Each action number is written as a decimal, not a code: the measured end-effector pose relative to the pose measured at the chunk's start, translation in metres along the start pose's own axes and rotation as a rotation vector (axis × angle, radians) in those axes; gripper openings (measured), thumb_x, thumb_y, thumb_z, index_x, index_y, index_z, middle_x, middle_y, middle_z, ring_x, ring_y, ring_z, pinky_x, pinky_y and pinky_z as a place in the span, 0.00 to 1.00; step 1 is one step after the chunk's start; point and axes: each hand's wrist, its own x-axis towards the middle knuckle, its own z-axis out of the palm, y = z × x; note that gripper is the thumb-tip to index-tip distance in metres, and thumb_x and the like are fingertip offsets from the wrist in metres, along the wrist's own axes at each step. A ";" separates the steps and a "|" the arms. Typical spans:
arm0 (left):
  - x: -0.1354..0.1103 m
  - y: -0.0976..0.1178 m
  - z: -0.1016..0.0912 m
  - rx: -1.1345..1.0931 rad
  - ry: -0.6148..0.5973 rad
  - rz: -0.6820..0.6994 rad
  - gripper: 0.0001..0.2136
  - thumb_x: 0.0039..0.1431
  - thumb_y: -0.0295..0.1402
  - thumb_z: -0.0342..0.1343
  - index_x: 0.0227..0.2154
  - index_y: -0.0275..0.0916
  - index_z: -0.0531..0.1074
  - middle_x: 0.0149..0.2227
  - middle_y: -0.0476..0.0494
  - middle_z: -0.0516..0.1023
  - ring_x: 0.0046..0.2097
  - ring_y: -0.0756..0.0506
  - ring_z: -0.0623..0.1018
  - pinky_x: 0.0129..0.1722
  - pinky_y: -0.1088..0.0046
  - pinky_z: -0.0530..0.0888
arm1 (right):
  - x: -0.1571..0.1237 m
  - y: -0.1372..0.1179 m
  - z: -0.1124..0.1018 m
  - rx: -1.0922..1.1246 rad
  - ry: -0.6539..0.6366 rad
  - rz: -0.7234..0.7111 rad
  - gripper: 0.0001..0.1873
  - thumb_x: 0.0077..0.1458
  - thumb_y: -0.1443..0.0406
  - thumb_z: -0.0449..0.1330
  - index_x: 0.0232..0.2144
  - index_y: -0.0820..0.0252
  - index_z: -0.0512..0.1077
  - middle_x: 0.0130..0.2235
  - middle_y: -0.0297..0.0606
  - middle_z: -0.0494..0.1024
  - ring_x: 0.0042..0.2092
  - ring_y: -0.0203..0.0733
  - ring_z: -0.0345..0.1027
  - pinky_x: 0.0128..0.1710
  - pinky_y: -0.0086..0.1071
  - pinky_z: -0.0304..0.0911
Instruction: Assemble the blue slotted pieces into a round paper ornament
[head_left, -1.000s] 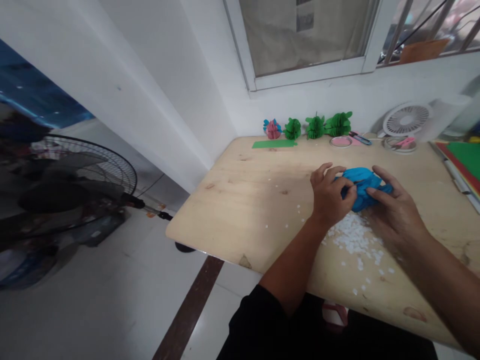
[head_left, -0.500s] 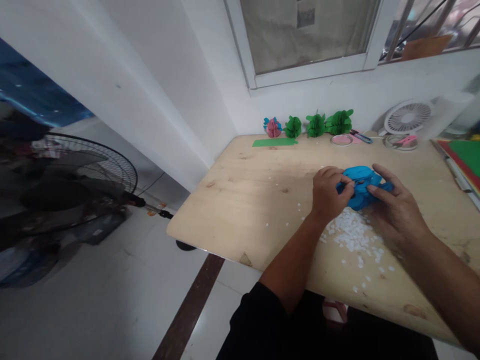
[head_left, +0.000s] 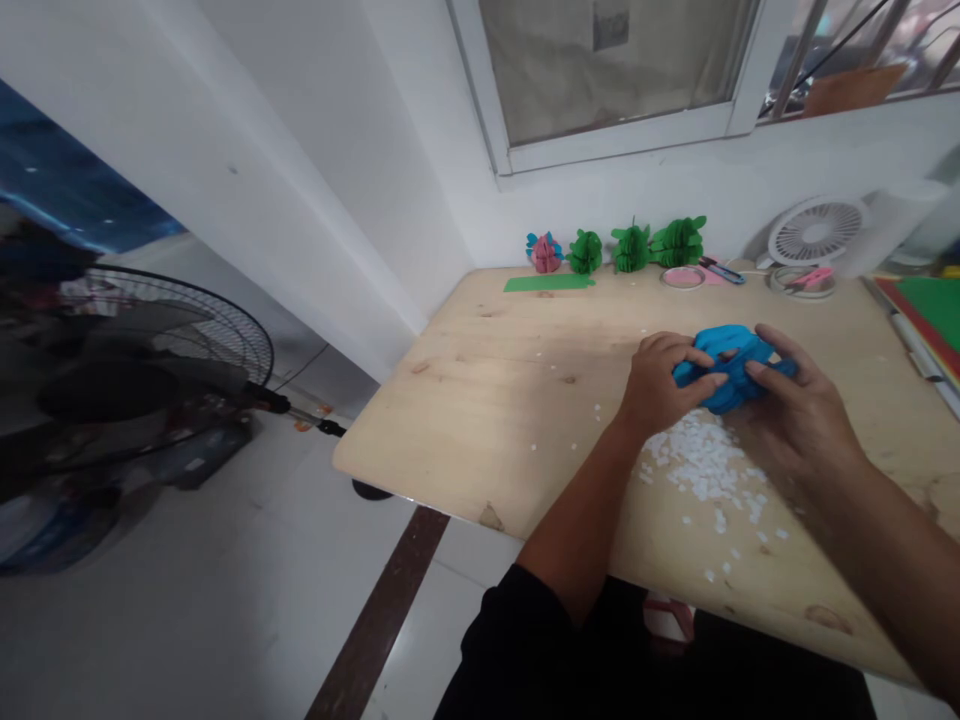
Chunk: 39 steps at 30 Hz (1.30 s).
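A crumpled blue paper piece (head_left: pixel 727 365) is held just above the wooden table (head_left: pixel 510 400) between both hands. My left hand (head_left: pixel 664 385) pinches its left side with fingers curled round it. My right hand (head_left: pixel 799 410) grips its right side, thumb and fingers pressed onto the paper. Under the hands lies a heap of small white paper bits (head_left: pixel 709 470).
Along the back wall stand a pink-and-blue paper ball (head_left: pixel 544 253) and three green paper balls (head_left: pixel 631 247), with a green strip (head_left: pixel 549 284) in front. A tape roll (head_left: pixel 682 277), a small white fan (head_left: pixel 816 233) and coloured sheets (head_left: pixel 930 320) lie right. A floor fan (head_left: pixel 142 350) stands left.
Both hands have turned and squeezed the blue paper piece, lifting it slightly and shifting a little to the right. My left fingers have closed more tightly round it.
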 end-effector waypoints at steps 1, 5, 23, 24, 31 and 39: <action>0.000 0.000 0.000 0.033 -0.021 0.005 0.09 0.47 0.36 0.70 0.29 0.44 0.75 0.43 0.45 0.80 0.51 0.42 0.77 0.57 0.63 0.69 | 0.000 -0.001 0.000 0.006 0.007 0.006 0.34 0.28 0.70 0.75 0.43 0.53 0.78 0.36 0.35 0.80 0.36 0.39 0.75 0.33 0.32 0.73; 0.000 -0.003 0.002 0.107 -0.093 0.032 0.15 0.42 0.38 0.73 0.32 0.44 0.75 0.48 0.43 0.78 0.55 0.41 0.74 0.61 0.61 0.65 | 0.002 -0.002 -0.001 0.008 0.013 0.004 0.32 0.28 0.70 0.75 0.42 0.53 0.78 0.36 0.35 0.81 0.35 0.38 0.75 0.29 0.28 0.73; 0.002 -0.020 -0.005 -0.246 -0.120 -0.015 0.07 0.50 0.36 0.69 0.28 0.41 0.77 0.42 0.44 0.80 0.50 0.43 0.77 0.56 0.63 0.70 | 0.000 -0.007 0.002 0.062 -0.029 0.068 0.27 0.32 0.73 0.73 0.40 0.55 0.78 0.32 0.35 0.81 0.32 0.36 0.75 0.25 0.25 0.72; 0.002 -0.020 -0.006 -0.240 -0.109 -0.010 0.07 0.50 0.36 0.68 0.27 0.41 0.77 0.42 0.44 0.80 0.50 0.43 0.77 0.56 0.63 0.70 | 0.000 -0.008 0.002 0.065 -0.028 0.078 0.28 0.32 0.73 0.73 0.40 0.56 0.78 0.32 0.35 0.81 0.32 0.36 0.75 0.26 0.25 0.73; 0.004 -0.016 -0.006 -0.059 -0.032 0.096 0.06 0.54 0.36 0.66 0.24 0.42 0.78 0.42 0.42 0.80 0.52 0.42 0.76 0.57 0.59 0.71 | -0.001 -0.009 0.005 0.048 -0.005 0.122 0.27 0.32 0.74 0.72 0.40 0.57 0.79 0.31 0.36 0.81 0.27 0.33 0.72 0.18 0.20 0.65; 0.001 -0.013 -0.003 0.032 0.025 0.170 0.08 0.58 0.34 0.61 0.25 0.40 0.74 0.43 0.41 0.81 0.51 0.43 0.76 0.55 0.60 0.72 | -0.001 -0.005 0.003 0.010 -0.023 0.083 0.29 0.31 0.72 0.74 0.41 0.55 0.79 0.32 0.33 0.81 0.27 0.31 0.71 0.18 0.19 0.64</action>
